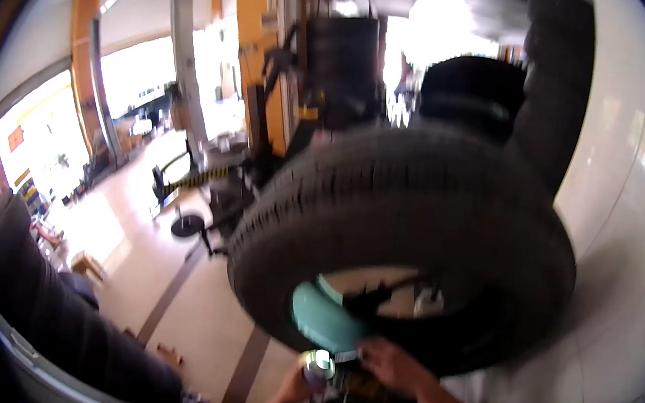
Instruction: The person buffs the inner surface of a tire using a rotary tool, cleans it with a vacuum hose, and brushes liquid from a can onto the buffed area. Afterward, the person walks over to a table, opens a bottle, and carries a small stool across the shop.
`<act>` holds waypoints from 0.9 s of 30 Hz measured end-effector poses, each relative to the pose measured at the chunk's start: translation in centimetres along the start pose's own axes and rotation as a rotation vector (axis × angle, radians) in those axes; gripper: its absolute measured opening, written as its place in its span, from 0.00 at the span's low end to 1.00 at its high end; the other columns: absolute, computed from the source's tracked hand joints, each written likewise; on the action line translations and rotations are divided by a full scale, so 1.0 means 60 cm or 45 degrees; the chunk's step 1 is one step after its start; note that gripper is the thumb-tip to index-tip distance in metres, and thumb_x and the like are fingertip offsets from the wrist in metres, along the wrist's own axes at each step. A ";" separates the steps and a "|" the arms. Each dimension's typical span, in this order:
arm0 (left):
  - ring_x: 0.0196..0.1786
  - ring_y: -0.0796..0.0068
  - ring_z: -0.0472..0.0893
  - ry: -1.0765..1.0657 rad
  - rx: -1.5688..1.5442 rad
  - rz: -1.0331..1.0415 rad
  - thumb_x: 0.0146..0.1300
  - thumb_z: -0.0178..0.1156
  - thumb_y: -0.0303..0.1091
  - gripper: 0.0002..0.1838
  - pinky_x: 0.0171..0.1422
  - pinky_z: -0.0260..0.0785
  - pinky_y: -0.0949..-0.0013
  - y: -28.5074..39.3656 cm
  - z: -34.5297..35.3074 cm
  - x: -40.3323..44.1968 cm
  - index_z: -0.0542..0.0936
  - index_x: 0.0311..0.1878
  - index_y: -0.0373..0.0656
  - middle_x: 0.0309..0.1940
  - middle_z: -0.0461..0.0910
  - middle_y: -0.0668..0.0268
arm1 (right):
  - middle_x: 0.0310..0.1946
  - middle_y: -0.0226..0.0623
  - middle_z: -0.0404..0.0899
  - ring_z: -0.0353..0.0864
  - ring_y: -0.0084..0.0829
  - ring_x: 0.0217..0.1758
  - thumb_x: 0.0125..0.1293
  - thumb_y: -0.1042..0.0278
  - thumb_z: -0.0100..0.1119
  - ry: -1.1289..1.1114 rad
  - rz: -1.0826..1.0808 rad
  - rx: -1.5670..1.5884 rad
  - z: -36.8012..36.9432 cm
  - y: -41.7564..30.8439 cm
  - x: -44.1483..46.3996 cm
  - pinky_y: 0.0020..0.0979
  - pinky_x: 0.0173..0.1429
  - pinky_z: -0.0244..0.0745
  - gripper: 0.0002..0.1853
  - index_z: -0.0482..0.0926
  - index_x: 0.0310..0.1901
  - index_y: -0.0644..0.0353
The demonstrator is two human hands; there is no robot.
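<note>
A large black tire (406, 217) stands tilted in front of me, its open centre facing down toward my hands. Along the lower left of its inner side shows a pale green surface (319, 318). My left hand (297, 382) is closed around a small can-like object (318, 364) with a bright, shiny top, just below the tire's lower edge. My right hand (392, 365) is at the tire's lower inner rim, fingers bent; a small thing seems to be at its fingertips, too blurred to name.
Stacked tires (555, 84) rise at the right beside a glossy white wall (628, 176). More dark tires (71, 317) lie at the lower left. Behind the big tire are a black machine (343, 64) and another tire (473, 92). Lift posts (189, 56) stand farther back.
</note>
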State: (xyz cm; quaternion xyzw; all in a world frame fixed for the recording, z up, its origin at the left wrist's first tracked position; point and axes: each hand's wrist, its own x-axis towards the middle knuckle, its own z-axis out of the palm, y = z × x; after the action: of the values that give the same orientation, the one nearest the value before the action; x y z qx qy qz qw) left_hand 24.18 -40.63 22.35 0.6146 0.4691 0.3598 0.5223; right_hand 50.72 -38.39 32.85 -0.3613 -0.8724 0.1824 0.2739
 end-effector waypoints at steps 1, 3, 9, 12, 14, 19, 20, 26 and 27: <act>0.49 0.67 0.79 0.127 0.054 0.095 0.43 0.74 0.27 0.35 0.52 0.74 0.61 -0.089 -0.003 0.012 0.71 0.58 0.43 0.46 0.79 0.60 | 0.56 0.47 0.73 0.75 0.45 0.57 0.65 0.71 0.57 0.026 0.169 0.174 -0.009 -0.009 -0.001 0.37 0.61 0.73 0.21 0.72 0.60 0.60; 0.50 0.70 0.78 0.306 0.204 0.151 0.41 0.77 0.29 0.39 0.53 0.74 0.63 -0.011 -0.009 -0.007 0.68 0.58 0.39 0.46 0.79 0.59 | 0.54 0.47 0.74 0.78 0.40 0.53 0.61 0.76 0.61 0.107 0.278 0.223 -0.015 -0.020 0.000 0.33 0.55 0.76 0.23 0.72 0.59 0.60; 0.52 0.70 0.75 0.503 -0.330 0.196 0.39 0.76 0.27 0.43 0.58 0.69 0.65 0.026 -0.043 -0.029 0.66 0.61 0.41 0.51 0.74 0.62 | 0.45 0.41 0.79 0.81 0.32 0.47 0.61 0.72 0.64 0.311 0.601 0.886 0.083 0.041 -0.021 0.32 0.51 0.78 0.22 0.71 0.56 0.64; 0.56 0.68 0.74 0.543 -0.354 0.367 0.38 0.73 0.25 0.41 0.59 0.70 0.63 0.122 -0.069 -0.063 0.67 0.61 0.41 0.53 0.73 0.60 | 0.43 0.37 0.79 0.81 0.26 0.43 0.61 0.73 0.64 0.450 0.742 1.360 0.122 0.070 -0.017 0.29 0.49 0.79 0.20 0.72 0.54 0.65; 0.59 0.64 0.72 0.672 -0.275 0.465 0.38 0.73 0.28 0.43 0.61 0.69 0.60 0.132 -0.090 -0.082 0.66 0.62 0.41 0.56 0.72 0.58 | 0.43 0.37 0.79 0.81 0.25 0.41 0.61 0.75 0.64 0.558 0.877 1.641 0.151 0.107 -0.006 0.27 0.47 0.79 0.19 0.71 0.53 0.65; 0.59 0.61 0.73 0.845 -0.254 0.563 0.38 0.73 0.30 0.43 0.62 0.68 0.59 0.150 -0.130 -0.133 0.66 0.62 0.39 0.56 0.72 0.57 | 0.37 0.34 0.81 0.81 0.24 0.38 0.61 0.73 0.63 0.581 0.823 1.426 0.200 0.181 0.061 0.27 0.44 0.77 0.13 0.76 0.46 0.65; 0.58 0.62 0.73 0.897 -0.198 0.536 0.38 0.72 0.30 0.42 0.62 0.68 0.59 0.148 -0.138 -0.145 0.67 0.61 0.38 0.55 0.72 0.56 | 0.34 0.33 0.81 0.80 0.24 0.37 0.61 0.73 0.63 0.529 0.791 1.080 0.201 0.187 0.077 0.27 0.42 0.76 0.10 0.77 0.42 0.65; 0.55 0.61 0.75 1.040 -0.101 0.389 0.38 0.72 0.30 0.41 0.61 0.69 0.58 0.117 -0.159 -0.196 0.68 0.60 0.36 0.54 0.73 0.56 | 0.22 0.25 0.70 0.69 0.20 0.27 0.61 0.75 0.59 0.535 0.654 1.463 0.312 0.279 0.147 0.24 0.28 0.61 0.05 0.75 0.28 0.59; 0.55 0.61 0.75 1.040 -0.097 0.384 0.38 0.72 0.30 0.41 0.61 0.69 0.58 0.110 -0.159 -0.203 0.68 0.60 0.36 0.54 0.73 0.56 | 0.21 0.25 0.69 0.68 0.20 0.27 0.61 0.76 0.59 0.550 0.682 1.604 0.322 0.289 0.154 0.24 0.27 0.60 0.06 0.74 0.27 0.58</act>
State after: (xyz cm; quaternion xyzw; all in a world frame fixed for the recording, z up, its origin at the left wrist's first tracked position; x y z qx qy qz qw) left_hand 12.96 -49.44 31.25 0.4637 0.5284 0.6628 0.2578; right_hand 42.72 -22.31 11.95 -0.3641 -0.4090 0.6367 0.5429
